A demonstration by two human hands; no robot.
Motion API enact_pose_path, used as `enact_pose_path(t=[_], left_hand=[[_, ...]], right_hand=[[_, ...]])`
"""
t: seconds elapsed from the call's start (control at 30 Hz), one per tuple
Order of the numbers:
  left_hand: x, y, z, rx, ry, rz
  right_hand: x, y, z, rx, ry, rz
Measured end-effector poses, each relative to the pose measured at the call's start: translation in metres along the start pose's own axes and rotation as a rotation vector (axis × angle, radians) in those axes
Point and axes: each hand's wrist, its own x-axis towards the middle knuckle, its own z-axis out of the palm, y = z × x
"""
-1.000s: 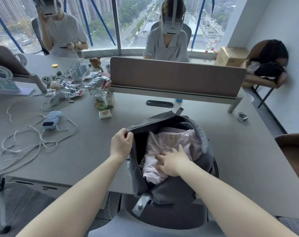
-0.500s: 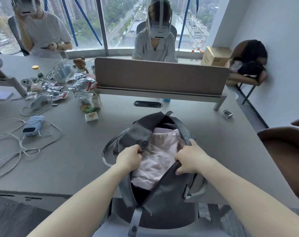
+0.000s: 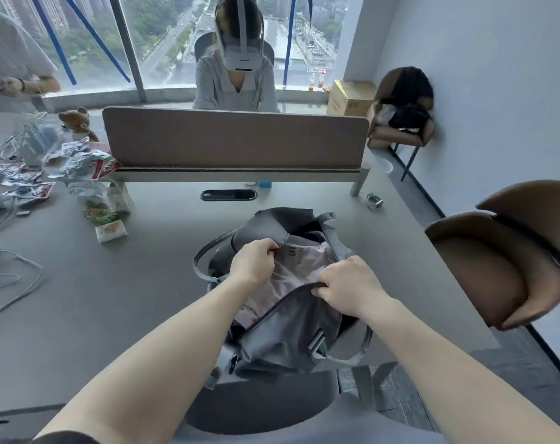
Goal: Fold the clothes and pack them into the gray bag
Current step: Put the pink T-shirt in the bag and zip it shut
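Packing looks nearly done from my end. The bag (image 3: 282,331) sits on the counter (image 3: 112,315) at the near edge, right in front of me, mouth open and facing up. Pale pink clothes (image 3: 291,277) lie inside it, flat and folded as far as I can see; a printed neck label shows near the top. I see no loose clothes on the counter, so I judge nothing is left to fold or load here. The dark stuff on the far chair (image 3: 403,123) by the wall might be garments, can't tell.

Hands: my left hand (image 3: 254,261) grips the left lip of the opening, fingers curled over the fabric edge. My right hand (image 3: 346,285) pinches the right lip, where the zipper line runs. Both are holding bag, not clothes. The two lips are close together at the near end, and apart at the far end with the pink showing between.

My read: I'm on the close-up step, pulling the sides together. Left to do: zip shut. Can't see the zipper pull, so I'd have to find it first. Risk: pink fabric sits high near the right lip and may snag in the teeth.
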Motion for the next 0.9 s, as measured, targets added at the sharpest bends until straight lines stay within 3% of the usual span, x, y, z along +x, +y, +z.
enact_pose_path(t=[0.27, 0.4, 0.5, 0.73, 0.9], left_hand=[[0.017, 0.044, 0.036, 0.031, -0.055, 0.018], [0.019, 0.057, 0.056, 0.128, -0.094, -0.132], [0.013, 0.073, 0.068, 0.186, -0.07, -0.273], [0.011, 0.139, 0.098, 0.177, 0.067, -0.32], [0.025, 0.171, 0.117, 0.051, -0.054, -0.283]], right_hand=[[-0.005, 0.055, 0.022, 0.227, 0.1, -0.004], [-0.002, 0.108, 0.039, 0.471, 0.241, -0.112], [-0.003, 0.155, 0.048, 0.561, 0.301, -0.021], [0.02, 0.223, 0.06, 0.608, 0.122, 0.115], [0.04, 0.235, 0.07, 0.703, -0.036, 0.207]])
